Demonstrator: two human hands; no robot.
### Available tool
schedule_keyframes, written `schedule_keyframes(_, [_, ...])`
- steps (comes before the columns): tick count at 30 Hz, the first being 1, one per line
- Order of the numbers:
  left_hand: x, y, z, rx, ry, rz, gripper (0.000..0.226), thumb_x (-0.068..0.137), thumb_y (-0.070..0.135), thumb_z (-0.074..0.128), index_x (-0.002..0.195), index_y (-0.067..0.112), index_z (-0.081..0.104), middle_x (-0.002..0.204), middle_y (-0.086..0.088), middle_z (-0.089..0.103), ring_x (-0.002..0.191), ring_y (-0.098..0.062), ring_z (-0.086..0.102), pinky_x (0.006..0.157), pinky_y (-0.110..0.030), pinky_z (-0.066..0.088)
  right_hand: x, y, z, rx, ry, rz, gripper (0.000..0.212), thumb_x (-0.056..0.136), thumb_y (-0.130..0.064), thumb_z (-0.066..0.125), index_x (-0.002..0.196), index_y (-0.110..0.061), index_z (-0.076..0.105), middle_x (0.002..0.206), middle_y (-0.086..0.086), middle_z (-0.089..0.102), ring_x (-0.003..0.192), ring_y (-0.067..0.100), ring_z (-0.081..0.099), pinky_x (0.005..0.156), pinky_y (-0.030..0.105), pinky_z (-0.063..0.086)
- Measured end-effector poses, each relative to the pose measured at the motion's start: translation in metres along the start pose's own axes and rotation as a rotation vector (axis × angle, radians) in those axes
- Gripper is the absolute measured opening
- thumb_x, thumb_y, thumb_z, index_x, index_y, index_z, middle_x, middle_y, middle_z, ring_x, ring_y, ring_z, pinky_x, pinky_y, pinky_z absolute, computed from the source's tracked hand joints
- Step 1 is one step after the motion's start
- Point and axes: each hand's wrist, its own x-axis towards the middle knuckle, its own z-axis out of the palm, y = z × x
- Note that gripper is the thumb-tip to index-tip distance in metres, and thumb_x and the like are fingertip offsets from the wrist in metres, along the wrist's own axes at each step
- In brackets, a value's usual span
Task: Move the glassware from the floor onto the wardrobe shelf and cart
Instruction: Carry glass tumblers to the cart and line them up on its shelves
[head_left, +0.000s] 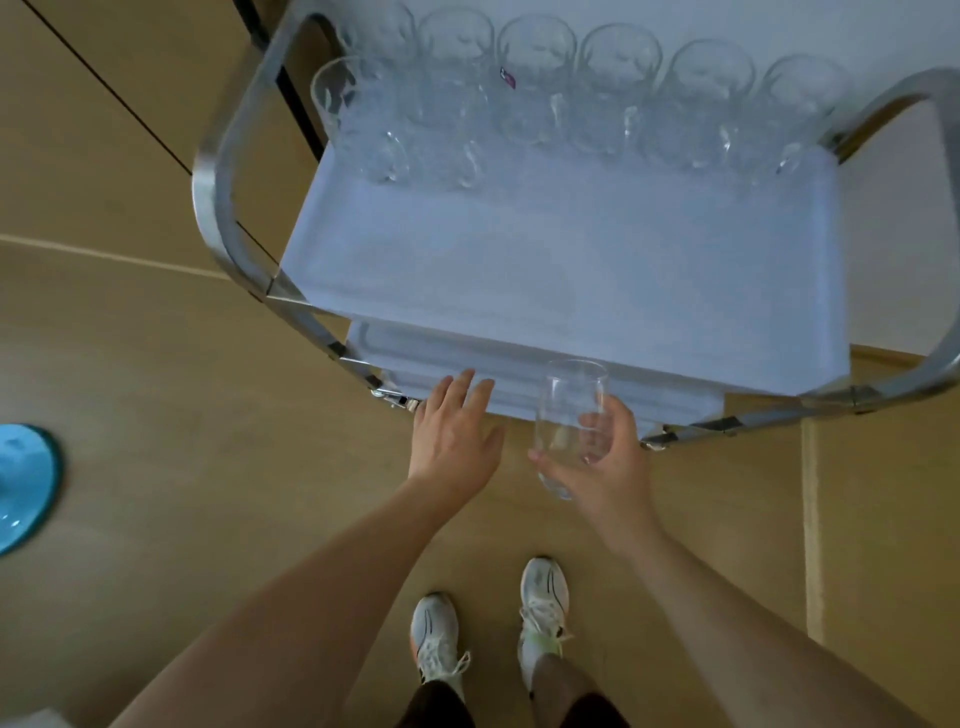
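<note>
A metal-framed cart (244, 260) with a white top shelf (571, 270) stands in front of me. Several clear glasses (535, 83) stand in a row along the shelf's far edge, with one more glass (353, 114) in front at the left. My right hand (608, 462) is shut on a clear tumbler (569, 415), held upright just before the cart's near edge. To the tumbler's left, my left hand (454, 431) holds nothing, its fingers spread and its fingertips at the edge of the lower shelf (467, 353).
The wooden floor (208, 415) lies around the cart. A blue glass object (23, 483) sits on the floor at the far left. My two white shoes (488, 623) stand close to the cart. A wood-panelled wardrobe door (104, 130) is at upper left.
</note>
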Motion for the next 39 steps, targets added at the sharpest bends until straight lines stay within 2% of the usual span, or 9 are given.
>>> schedule_keyframes(3, [0.016, -0.017, 0.041, 0.016, -0.011, 0.046, 0.058, 0.097, 0.037, 0.059, 0.149, 0.019, 0.041, 0.162, -0.007, 0.031, 0.15, -0.03, 0.021, 0.12, -0.047, 0.024, 0.018, 0.039, 0.017, -0.001, 0.007, -0.004, 0.094, 0.063, -0.027, 0.095, 0.137, -0.034, 0.038, 0.122, -0.01, 0.055, 0.118, 0.011, 0.055, 0.091, 0.023, 0.049])
schedule_keyframes(6, [0.041, -0.035, 0.084, 0.031, 0.01, 0.093, 0.059, 0.096, 0.036, 0.06, 0.15, 0.018, 0.041, 0.162, -0.008, 0.031, 0.15, -0.031, 0.021, 0.119, -0.047, 0.023, 0.047, 0.075, 0.036, -0.04, 0.022, -0.059, 0.096, 0.062, -0.035, 0.095, 0.14, -0.032, 0.039, 0.121, -0.009, 0.055, 0.11, 0.01, 0.057, 0.093, 0.032, 0.052])
schedule_keyframes(8, [0.062, -0.045, 0.11, 0.04, 0.038, 0.11, 0.059, 0.098, 0.039, 0.058, 0.15, 0.02, 0.04, 0.162, -0.008, 0.03, 0.151, -0.032, 0.02, 0.12, -0.046, 0.022, 0.072, 0.094, 0.045, -0.048, 0.069, -0.106, 0.098, 0.06, -0.04, 0.095, 0.14, -0.033, 0.04, 0.119, -0.01, 0.056, 0.109, 0.01, 0.057, 0.092, 0.034, 0.053])
schedule_keyframes(16, [0.154, -0.062, 0.171, 0.051, 0.258, 0.262, 0.05, 0.098, 0.03, 0.058, 0.143, 0.009, 0.051, 0.15, -0.015, 0.048, 0.143, -0.041, 0.034, 0.118, -0.05, 0.028, 0.169, 0.137, 0.059, -0.018, 0.191, -0.327, 0.101, 0.06, -0.041, 0.095, 0.143, -0.027, 0.039, 0.12, -0.01, 0.056, 0.109, 0.007, 0.057, 0.094, 0.032, 0.053])
schedule_keyframes(20, [0.195, -0.069, 0.186, 0.084, 0.361, 0.308, 0.047, 0.098, 0.034, 0.057, 0.139, 0.011, 0.056, 0.145, -0.013, 0.053, 0.14, -0.041, 0.037, 0.115, -0.052, 0.029, 0.202, 0.154, 0.066, -0.013, 0.276, -0.448, 0.098, 0.059, -0.042, 0.095, 0.14, -0.026, 0.041, 0.117, -0.01, 0.057, 0.106, 0.004, 0.058, 0.091, 0.028, 0.054])
schedule_keyframes(24, [0.217, -0.08, 0.2, 0.207, 0.278, 0.283, 0.057, 0.098, 0.052, 0.045, 0.149, 0.025, 0.04, 0.159, -0.006, 0.034, 0.148, -0.034, 0.023, 0.118, -0.056, 0.02, 0.223, 0.171, 0.077, 0.001, 0.352, -0.52, 0.101, 0.058, -0.041, 0.096, 0.14, -0.022, 0.041, 0.118, -0.005, 0.058, 0.106, 0.009, 0.059, 0.094, 0.032, 0.053])
schedule_keyframes(27, [0.22, -0.087, 0.211, 0.273, 0.307, 0.318, 0.055, 0.097, 0.059, 0.032, 0.143, 0.032, 0.044, 0.155, -0.004, 0.039, 0.144, -0.03, 0.029, 0.115, -0.057, 0.021, 0.235, 0.178, 0.083, 0.032, 0.382, -0.557, 0.103, 0.058, -0.036, 0.097, 0.14, -0.019, 0.038, 0.119, -0.002, 0.058, 0.11, 0.013, 0.06, 0.099, 0.033, 0.051])
schedule_keyframes(32, [0.222, -0.086, 0.214, 0.298, 0.321, 0.323, 0.051, 0.099, 0.056, 0.029, 0.143, 0.035, 0.044, 0.153, -0.006, 0.039, 0.143, -0.027, 0.03, 0.115, -0.059, 0.019, 0.247, 0.182, 0.083, -0.045, 0.404, -0.58, 0.101, 0.061, -0.037, 0.095, 0.141, -0.018, 0.035, 0.125, -0.005, 0.056, 0.107, 0.013, 0.057, 0.089, 0.023, 0.049])
schedule_keyframes(39, [0.224, -0.067, 0.204, 0.313, 0.269, 0.26, 0.045, 0.096, 0.045, 0.039, 0.134, 0.027, 0.054, 0.142, -0.009, 0.05, 0.134, -0.032, 0.04, 0.109, -0.053, 0.03, 0.267, 0.181, 0.071, -0.062, 0.414, -0.591, 0.103, 0.06, -0.036, 0.096, 0.142, -0.017, 0.036, 0.128, 0.002, 0.051, 0.107, 0.015, 0.057, 0.093, 0.029, 0.052])
